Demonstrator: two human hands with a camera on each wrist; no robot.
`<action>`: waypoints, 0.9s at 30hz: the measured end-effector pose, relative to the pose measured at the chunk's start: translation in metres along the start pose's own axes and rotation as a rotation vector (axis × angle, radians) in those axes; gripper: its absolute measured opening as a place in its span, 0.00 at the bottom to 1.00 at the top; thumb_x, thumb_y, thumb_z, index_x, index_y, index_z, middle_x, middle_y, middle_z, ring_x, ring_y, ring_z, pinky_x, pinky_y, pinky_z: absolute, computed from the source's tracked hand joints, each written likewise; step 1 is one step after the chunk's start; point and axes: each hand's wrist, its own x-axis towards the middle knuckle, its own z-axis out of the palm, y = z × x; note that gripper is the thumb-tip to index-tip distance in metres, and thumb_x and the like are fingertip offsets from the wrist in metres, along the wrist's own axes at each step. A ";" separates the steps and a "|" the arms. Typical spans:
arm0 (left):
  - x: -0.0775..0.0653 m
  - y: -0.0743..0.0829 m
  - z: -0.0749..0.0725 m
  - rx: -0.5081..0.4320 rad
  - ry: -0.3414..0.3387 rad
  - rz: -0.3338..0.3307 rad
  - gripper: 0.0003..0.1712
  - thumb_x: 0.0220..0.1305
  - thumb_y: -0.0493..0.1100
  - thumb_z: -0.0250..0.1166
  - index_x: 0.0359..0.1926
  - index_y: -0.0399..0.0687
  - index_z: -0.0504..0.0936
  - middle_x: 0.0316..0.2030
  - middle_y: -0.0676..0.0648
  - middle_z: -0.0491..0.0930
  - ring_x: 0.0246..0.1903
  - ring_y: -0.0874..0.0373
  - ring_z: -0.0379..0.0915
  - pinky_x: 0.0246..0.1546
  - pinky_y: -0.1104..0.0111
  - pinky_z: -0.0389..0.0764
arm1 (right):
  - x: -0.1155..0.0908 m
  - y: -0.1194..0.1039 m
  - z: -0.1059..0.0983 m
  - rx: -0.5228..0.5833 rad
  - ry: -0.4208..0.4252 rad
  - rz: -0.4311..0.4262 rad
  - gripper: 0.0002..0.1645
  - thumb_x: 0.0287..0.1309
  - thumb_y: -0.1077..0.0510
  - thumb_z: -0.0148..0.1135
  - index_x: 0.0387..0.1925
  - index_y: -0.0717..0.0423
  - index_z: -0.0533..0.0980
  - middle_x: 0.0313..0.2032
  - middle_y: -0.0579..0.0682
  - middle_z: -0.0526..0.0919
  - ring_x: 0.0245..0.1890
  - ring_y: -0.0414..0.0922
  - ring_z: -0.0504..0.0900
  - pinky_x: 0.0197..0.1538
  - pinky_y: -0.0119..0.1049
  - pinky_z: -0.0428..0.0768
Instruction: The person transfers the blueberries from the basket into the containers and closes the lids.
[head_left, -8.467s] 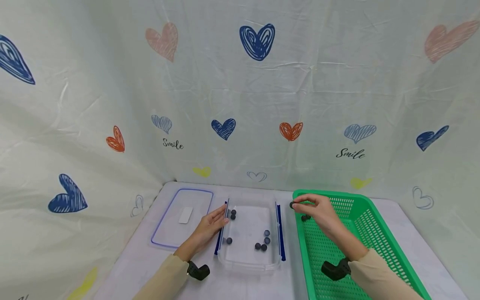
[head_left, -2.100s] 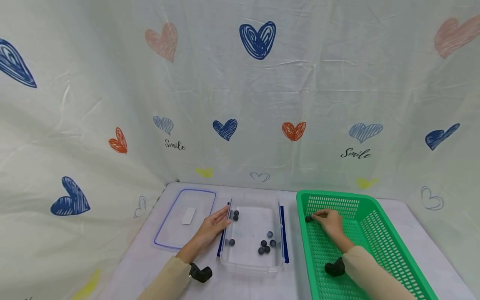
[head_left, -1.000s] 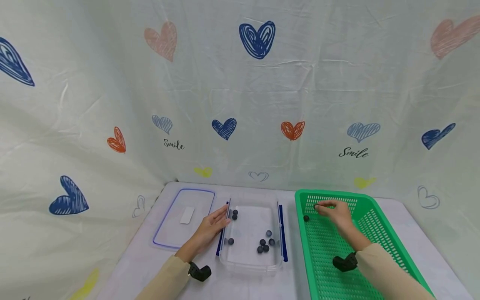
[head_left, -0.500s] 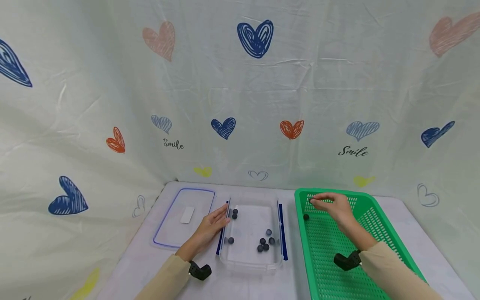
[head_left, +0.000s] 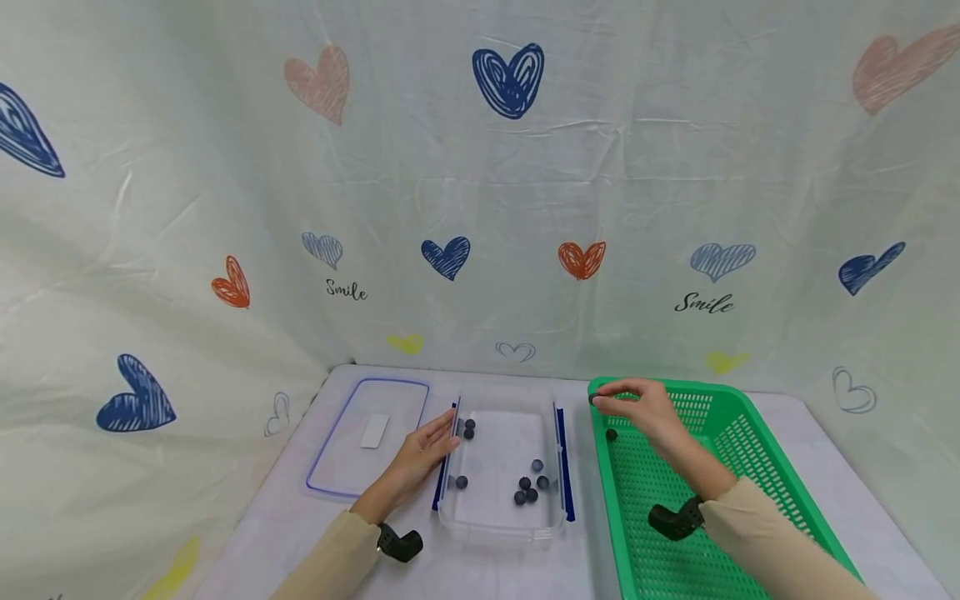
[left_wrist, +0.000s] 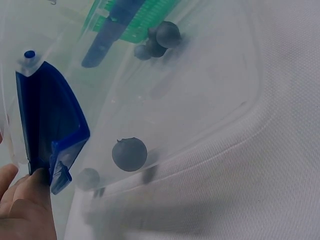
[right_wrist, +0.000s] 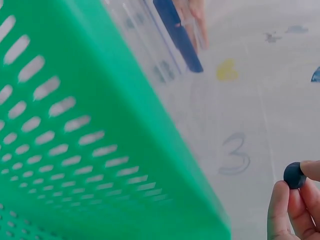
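A blueberry [right_wrist: 295,175] is pinched between the thumb and fingertips of my right hand [head_left: 642,410], which hovers over the far left rim of the green basket [head_left: 617,533]. One more blueberry [head_left: 611,434] lies inside that basket, near its left wall. Several blueberries [head_left: 532,495] sit in the clear plastic container [head_left: 501,533], some by its left wall and the others towards the front right. My left hand [head_left: 412,462] rests against the container's left side with its fingers fairly straight, touching near the blue clip flap [left_wrist: 52,115]. Part of this hand is outside the left wrist view.
Left of the container, its clear lid [head_left: 345,442] with a blue seal lies flat on the table, a white label [head_left: 375,431] on it. A second blue clip flap [head_left: 565,467] hangs along the container's right side. Behind everything hangs a heart-printed curtain [head_left: 517,208].
My right hand picked up a blueberry in the basket, rose and moved left to the rim. Since the oldest frame, the container has gained a blueberry at its right. My left hand has stayed put.
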 end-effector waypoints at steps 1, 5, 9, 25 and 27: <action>0.000 0.000 0.000 -0.001 0.002 0.000 0.36 0.63 0.41 0.60 0.68 0.41 0.56 0.68 0.41 0.52 0.66 0.51 0.48 0.60 0.72 0.60 | 0.000 -0.001 0.002 0.008 -0.005 -0.002 0.24 0.48 0.51 0.69 0.43 0.63 0.78 0.54 0.59 0.72 0.40 0.48 0.81 0.54 0.55 0.72; 0.000 0.000 0.001 -0.016 0.011 -0.006 0.35 0.63 0.41 0.60 0.68 0.41 0.56 0.68 0.41 0.52 0.67 0.52 0.48 0.60 0.72 0.59 | 0.000 -0.007 0.012 0.026 -0.029 -0.014 0.22 0.48 0.52 0.70 0.42 0.63 0.79 0.51 0.58 0.75 0.39 0.48 0.81 0.51 0.53 0.74; -0.002 0.004 0.002 -0.033 0.007 -0.014 0.35 0.63 0.39 0.59 0.68 0.40 0.55 0.68 0.40 0.51 0.67 0.51 0.47 0.60 0.72 0.59 | -0.002 -0.014 0.022 0.058 -0.069 -0.029 0.19 0.49 0.55 0.69 0.41 0.64 0.79 0.47 0.58 0.77 0.37 0.51 0.82 0.50 0.52 0.75; -0.001 -0.001 0.000 -0.011 0.011 -0.001 0.36 0.62 0.42 0.61 0.68 0.42 0.57 0.68 0.42 0.52 0.66 0.52 0.49 0.59 0.71 0.61 | 0.002 -0.014 0.066 0.051 -0.159 -0.040 0.14 0.47 0.57 0.70 0.35 0.62 0.81 0.36 0.54 0.80 0.35 0.52 0.82 0.43 0.44 0.80; -0.001 -0.001 0.000 -0.006 0.007 0.002 0.37 0.62 0.43 0.61 0.68 0.41 0.57 0.68 0.41 0.52 0.66 0.51 0.49 0.59 0.72 0.61 | 0.001 -0.014 0.072 0.044 -0.170 -0.044 0.13 0.47 0.58 0.70 0.34 0.62 0.81 0.35 0.54 0.80 0.34 0.52 0.82 0.43 0.45 0.80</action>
